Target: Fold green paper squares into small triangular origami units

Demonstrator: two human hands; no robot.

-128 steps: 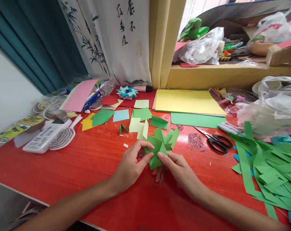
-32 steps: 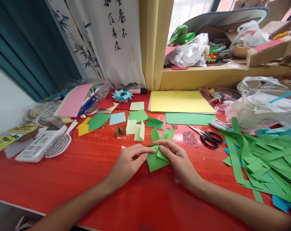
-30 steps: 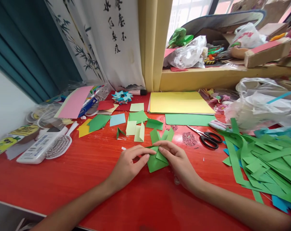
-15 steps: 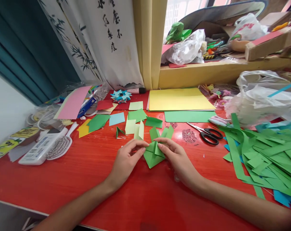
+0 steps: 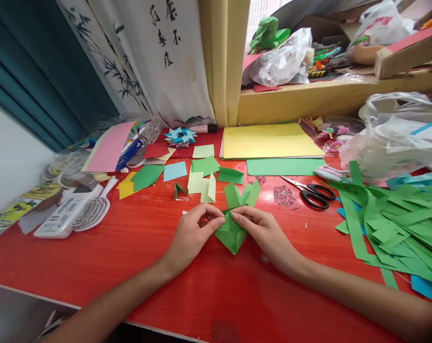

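Note:
Both my hands pinch a folded green paper piece (image 5: 232, 234) lying on the red table (image 5: 137, 247). My left hand (image 5: 190, 234) grips its left upper edge between thumb and fingers. My right hand (image 5: 264, 231) presses its right upper edge, fingertips meeting the left hand's at the fold. The piece points down toward me. More folded green paper flaps (image 5: 242, 194) stick up just behind it.
Black-handled scissors (image 5: 312, 193) lie to the right. A heap of green paper strips (image 5: 397, 228) fills the right side. Small coloured paper squares (image 5: 197, 178), yellow sheets (image 5: 269, 141), a hairbrush (image 5: 90, 209) and a remote (image 5: 60, 216) sit behind and left. Plastic bags (image 5: 397, 138) at far right.
The green piece has been folded tighter: its loose flap is now pressed down into a pointed shape, and both hands' fingertips have come together at its top edge.

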